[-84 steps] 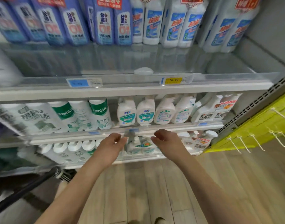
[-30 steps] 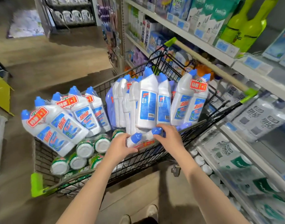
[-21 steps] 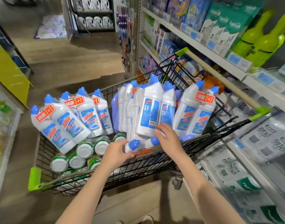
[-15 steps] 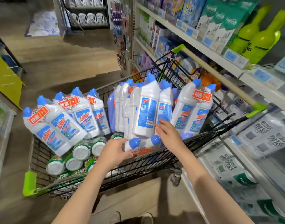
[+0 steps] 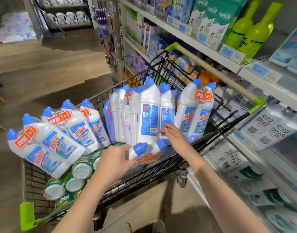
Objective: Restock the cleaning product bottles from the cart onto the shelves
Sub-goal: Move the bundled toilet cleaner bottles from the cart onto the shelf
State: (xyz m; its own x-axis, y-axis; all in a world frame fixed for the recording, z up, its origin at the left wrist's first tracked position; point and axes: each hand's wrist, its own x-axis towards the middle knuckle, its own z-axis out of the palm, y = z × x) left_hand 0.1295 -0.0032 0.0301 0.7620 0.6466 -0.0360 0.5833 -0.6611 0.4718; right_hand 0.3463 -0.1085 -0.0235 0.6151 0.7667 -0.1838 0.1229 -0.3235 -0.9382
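Note:
A black wire cart (image 5: 163,172) holds several white cleaner bottles with blue caps, shrink-wrapped in pairs with red "1+1" stickers. One twin pack (image 5: 147,153) lies on its side at the cart's near edge, caps pointing toward me. My left hand (image 5: 114,163) grips it at the neck end. My right hand (image 5: 173,137) reaches past it with straight fingers that touch an upright pack (image 5: 151,115) in the cart's middle. More packs (image 5: 48,142) lean at the cart's left, and another pair (image 5: 195,110) stands at the right.
Green-capped bottles (image 5: 73,179) lie on their sides in the cart's near left corner. The cart's handle (image 5: 216,71) runs along shelves (image 5: 255,76) on the right, stocked with boxes, green bottles and packaged goods. Wooden floor stretches to the left and behind the cart.
I turned from the shelf to the cart. My left hand took hold of the lying twin pack. My right hand moved off that pack and up onto the upright bottles.

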